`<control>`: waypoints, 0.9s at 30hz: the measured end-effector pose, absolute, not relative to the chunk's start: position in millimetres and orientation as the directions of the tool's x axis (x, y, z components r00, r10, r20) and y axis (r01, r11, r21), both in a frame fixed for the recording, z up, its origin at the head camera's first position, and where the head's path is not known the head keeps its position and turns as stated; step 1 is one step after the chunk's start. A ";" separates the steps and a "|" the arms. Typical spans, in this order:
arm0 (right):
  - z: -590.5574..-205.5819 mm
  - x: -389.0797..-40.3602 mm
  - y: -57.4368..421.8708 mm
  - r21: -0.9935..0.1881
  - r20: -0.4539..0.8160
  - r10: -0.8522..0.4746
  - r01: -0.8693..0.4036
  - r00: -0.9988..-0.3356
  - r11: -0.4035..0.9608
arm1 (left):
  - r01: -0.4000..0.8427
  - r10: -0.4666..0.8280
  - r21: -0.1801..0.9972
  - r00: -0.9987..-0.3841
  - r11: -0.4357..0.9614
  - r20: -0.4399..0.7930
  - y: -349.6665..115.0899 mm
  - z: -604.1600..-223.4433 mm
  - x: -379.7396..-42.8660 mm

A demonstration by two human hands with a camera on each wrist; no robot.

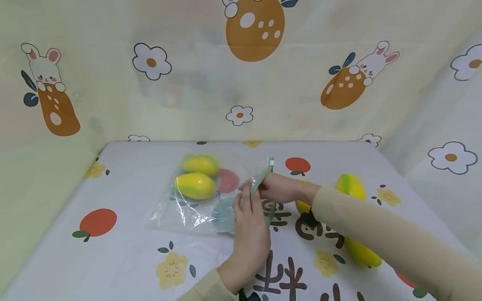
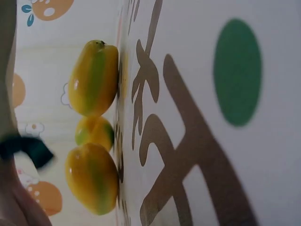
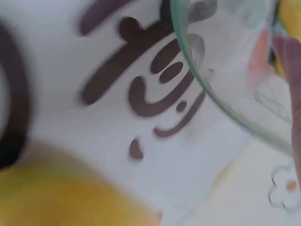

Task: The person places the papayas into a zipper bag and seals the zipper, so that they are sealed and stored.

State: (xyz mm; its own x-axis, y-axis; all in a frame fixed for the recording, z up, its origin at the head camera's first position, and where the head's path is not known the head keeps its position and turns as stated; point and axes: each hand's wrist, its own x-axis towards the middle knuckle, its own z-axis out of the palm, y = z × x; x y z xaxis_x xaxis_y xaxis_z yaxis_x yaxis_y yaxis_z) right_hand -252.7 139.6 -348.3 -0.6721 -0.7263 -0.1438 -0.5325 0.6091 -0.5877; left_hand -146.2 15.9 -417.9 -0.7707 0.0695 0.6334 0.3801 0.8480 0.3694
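A clear zip bag [image 1: 169, 217] with a pale green rim lies on the table, two yellow-green toy mangoes [image 1: 196, 186] inside it. At the bag's mouth, my left hand [image 1: 251, 228] pinches the rim, its thumb hidden from the head view. My right hand [image 1: 280, 188] reaches through that mouth, fingers toward the mangoes but apart from them. The left hand and the plastic partly cover its fingertips; no mango shows in its grasp. In the right wrist view, the green rim [image 3: 221, 106] curves wide beside the right hand [image 3: 294, 70].
Right of the bag, near and under the right forearm, lie a far mango [image 1: 350, 185], a near mango [image 1: 363, 253] and a partly hidden mango [image 1: 302, 207]. A patterned cloth covers the table [image 1: 132, 259]; printed curtains [image 1: 196, 96] enclose its back and sides.
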 end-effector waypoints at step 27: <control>-346.0 -191.6 360.8 -0.474 -0.127 -0.061 0.007 -0.990 0.881 | 0.365 0.114 0.465 -0.868 0.806 0.484 15.3 -411.5 -139.7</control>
